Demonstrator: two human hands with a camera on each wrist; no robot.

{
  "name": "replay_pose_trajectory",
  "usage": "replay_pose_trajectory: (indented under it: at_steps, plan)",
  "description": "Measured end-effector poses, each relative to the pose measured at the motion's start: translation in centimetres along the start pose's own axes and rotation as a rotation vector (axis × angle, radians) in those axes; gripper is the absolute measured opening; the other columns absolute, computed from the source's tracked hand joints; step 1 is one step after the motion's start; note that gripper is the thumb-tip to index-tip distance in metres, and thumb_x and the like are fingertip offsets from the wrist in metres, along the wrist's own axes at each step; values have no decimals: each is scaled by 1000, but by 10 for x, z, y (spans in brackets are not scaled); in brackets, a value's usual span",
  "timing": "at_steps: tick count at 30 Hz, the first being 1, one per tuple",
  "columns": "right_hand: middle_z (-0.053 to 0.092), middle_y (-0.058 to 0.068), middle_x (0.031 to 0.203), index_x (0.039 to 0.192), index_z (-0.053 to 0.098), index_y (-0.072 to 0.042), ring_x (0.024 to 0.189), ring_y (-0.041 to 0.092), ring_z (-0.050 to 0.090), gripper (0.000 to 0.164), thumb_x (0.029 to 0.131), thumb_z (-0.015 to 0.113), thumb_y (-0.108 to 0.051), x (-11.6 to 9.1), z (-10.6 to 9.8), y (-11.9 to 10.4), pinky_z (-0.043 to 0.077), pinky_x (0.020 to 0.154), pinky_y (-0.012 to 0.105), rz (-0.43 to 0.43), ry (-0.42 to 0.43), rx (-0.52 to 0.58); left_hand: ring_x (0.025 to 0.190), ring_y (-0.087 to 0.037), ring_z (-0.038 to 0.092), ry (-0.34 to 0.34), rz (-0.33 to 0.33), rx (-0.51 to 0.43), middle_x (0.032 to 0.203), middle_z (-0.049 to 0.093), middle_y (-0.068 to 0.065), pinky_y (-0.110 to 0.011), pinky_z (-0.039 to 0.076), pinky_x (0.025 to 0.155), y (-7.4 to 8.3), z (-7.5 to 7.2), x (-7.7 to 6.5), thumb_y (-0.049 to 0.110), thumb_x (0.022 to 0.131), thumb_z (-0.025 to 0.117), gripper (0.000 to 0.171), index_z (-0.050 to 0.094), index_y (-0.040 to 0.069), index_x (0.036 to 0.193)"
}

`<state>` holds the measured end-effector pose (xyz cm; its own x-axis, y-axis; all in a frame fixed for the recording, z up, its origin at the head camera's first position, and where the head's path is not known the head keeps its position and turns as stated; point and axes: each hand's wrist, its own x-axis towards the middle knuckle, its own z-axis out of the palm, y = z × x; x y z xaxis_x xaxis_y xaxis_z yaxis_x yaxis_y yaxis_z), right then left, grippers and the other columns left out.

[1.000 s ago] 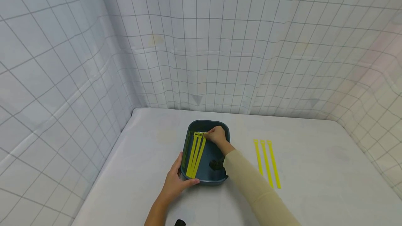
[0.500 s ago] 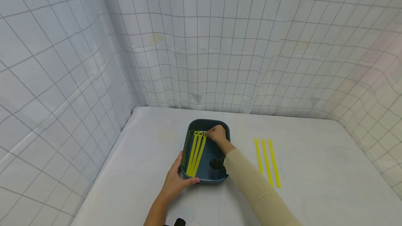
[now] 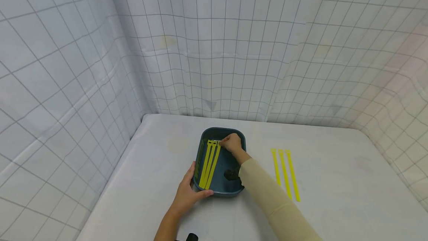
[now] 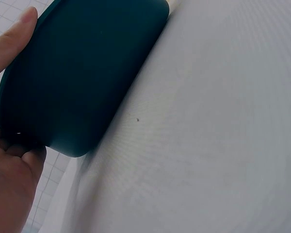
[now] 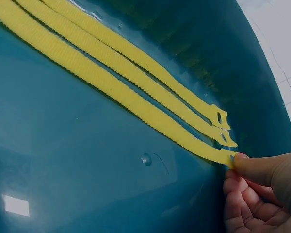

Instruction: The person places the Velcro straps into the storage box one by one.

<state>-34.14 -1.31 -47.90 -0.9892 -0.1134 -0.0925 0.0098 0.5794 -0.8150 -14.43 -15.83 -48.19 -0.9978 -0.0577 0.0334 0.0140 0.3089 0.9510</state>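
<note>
A dark teal plastic bin (image 3: 223, 194) stands on the white table. My left hand (image 3: 187, 193) grips its near left corner, thumb along the near rim and fingers round the left side; the left wrist view shows the bin's outer wall (image 4: 82, 73). Inside, three yellow hook-and-loop cable ties lie side by side along the left half. Reaching into the bin, my right hand (image 3: 232, 143) pinches the slotted far end of the rightmost cable tie (image 5: 150, 116) between thumb and finger. The slotted heads of the other two ties (image 5: 219, 118) lie just beside the thumb.
To the right of the bin, three more yellow cable ties (image 3: 284, 172) lie parallel on the table, partly behind the right sleeve (image 3: 271, 196). A dark wrist device (image 3: 231, 174) overlaps the bin floor. White gridded cloth (image 3: 214, 47) encloses the table at back and sides.
</note>
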Motion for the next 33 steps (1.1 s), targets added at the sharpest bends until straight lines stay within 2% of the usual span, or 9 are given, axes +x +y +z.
replay_pose_trajectory:
  at_steps: [7, 17, 25, 33]
  plan:
    - [67, 8, 73, 79, 71, 3, 64, 15, 60, 12, 80, 70, -9, -2, -1, 0, 51, 58, 27, -30, 5, -15, 134, -29, 23, 11, 35, -13, 149, 20, -16, -43, 24, 103, -14, 2, 4, 25, 68, 83, 106, 16, 5, 147]
    - [68, 11, 76, 81, 73, 2, 66, 20, 62, 14, 81, 70, -12, -4, -1, 0, 53, 58, 30, -76, 34, -83, 134, -30, 22, -1, 43, -23, 149, 19, -16, -45, 24, 104, -15, 2, 4, 24, 68, 83, 106, 15, 5, 147]
    - [68, 12, 75, 80, 72, 3, 66, 23, 63, 11, 80, 70, -8, -5, -2, -1, 53, 58, 32, -152, 117, -46, 134, -28, 23, 16, 47, -21, 149, 21, -14, -43, 24, 104, -15, 3, 5, 23, 67, 83, 107, 16, 5, 147]
    - [68, 11, 76, 80, 72, 2, 66, 22, 63, 12, 82, 69, -10, -5, -1, 0, 53, 59, 31, -168, 122, -29, 134, -30, 23, 12, 36, 8, 149, 20, -16, -44, 25, 104, -15, 3, 5, 26, 67, 83, 106, 16, 6, 147]
